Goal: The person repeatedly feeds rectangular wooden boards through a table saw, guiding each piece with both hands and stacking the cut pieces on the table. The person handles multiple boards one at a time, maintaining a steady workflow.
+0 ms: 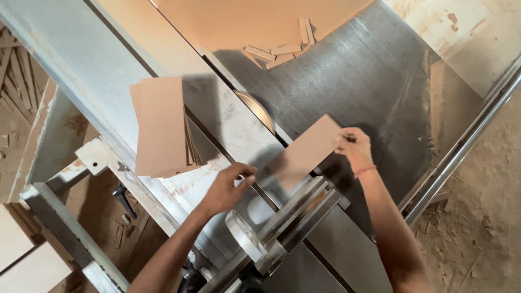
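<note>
Seen from the head camera, both hands work one thin brown board panel point(305, 152) on the metal counter point(369, 81) of a table saw. The right hand point(354, 149) has its grip closed on the panel's far upper corner, fingers curled over the edge, which looks meant to keep the piece flat and steady. The left hand point(228, 187) is at the panel's near lower end; its fingers are bent as if pinching or pressing that edge, but motion blur there makes it hard to say whether this grip is fully closed on the board.

Between the two grips the panel lies slanted along a metal fence point(296, 211), seemingly to keep it square. Just beyond the left grip, the rim of the round saw blade point(259, 111) shows through its slot, close beside the panel's long edge, with both hands kept at the panel's ends and off the blade line.

Further past the left grip, a stack of similar panels point(161, 126) rests on the sliding part of the counter, within easy reach. Well beyond the right grip, small wood offcuts point(282, 51) lie scattered near a large board point(249, 19). Sawdust covers the floor point(488, 179) outside the right arm.
</note>
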